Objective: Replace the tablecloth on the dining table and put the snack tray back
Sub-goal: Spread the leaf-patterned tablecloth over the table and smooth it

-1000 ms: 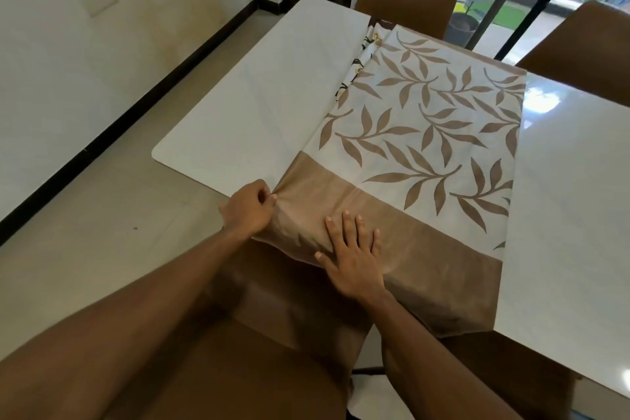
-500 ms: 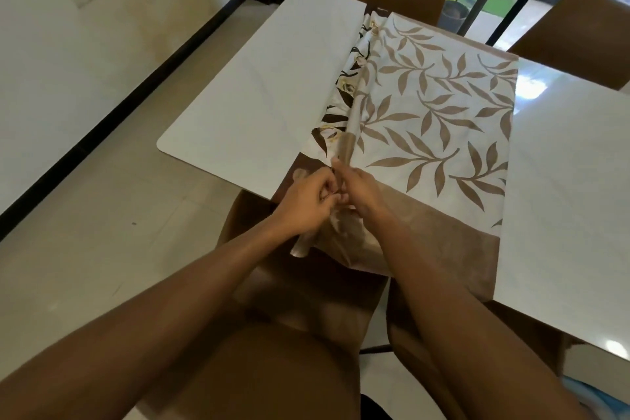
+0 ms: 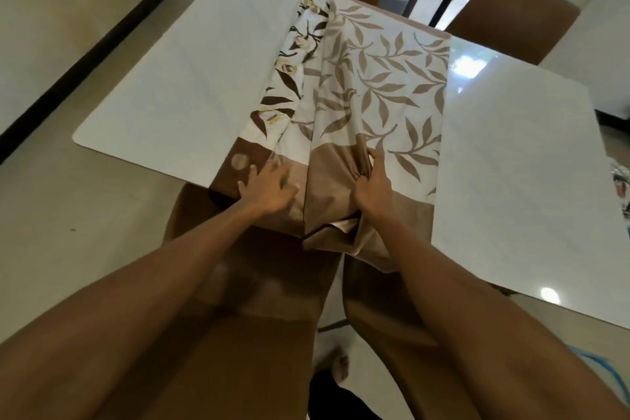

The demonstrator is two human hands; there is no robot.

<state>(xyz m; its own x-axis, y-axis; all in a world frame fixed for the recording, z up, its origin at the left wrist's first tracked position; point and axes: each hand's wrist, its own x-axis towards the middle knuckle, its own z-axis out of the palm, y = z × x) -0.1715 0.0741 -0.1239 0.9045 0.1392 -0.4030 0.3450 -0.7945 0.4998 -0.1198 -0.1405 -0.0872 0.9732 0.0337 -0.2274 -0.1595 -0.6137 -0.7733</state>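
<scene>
Left hand (image 3: 269, 189): spread flat, fingers apart, pressing the lower layer of the folded beige tablecloth with brown leaf print and tan border (image 3: 392, 85) onto the glossy white table (image 3: 177, 78).
Right hand (image 3: 375, 182): curled round a bunched ridge of the tan border, just beside your left hand.
Cloth position: a strip under both hands, running away from your fingertips; its near end hangs off the edge below your wrists.
Doing it well: use your left palm as the anchor. Lift the gripped layer and carry it away from the left hand in one sweep, so the under layer doesn't drag.
Hidden: your left fingertips are blurred, the number of folds beneath can't be told, and the snack tray is not in view.
</scene>
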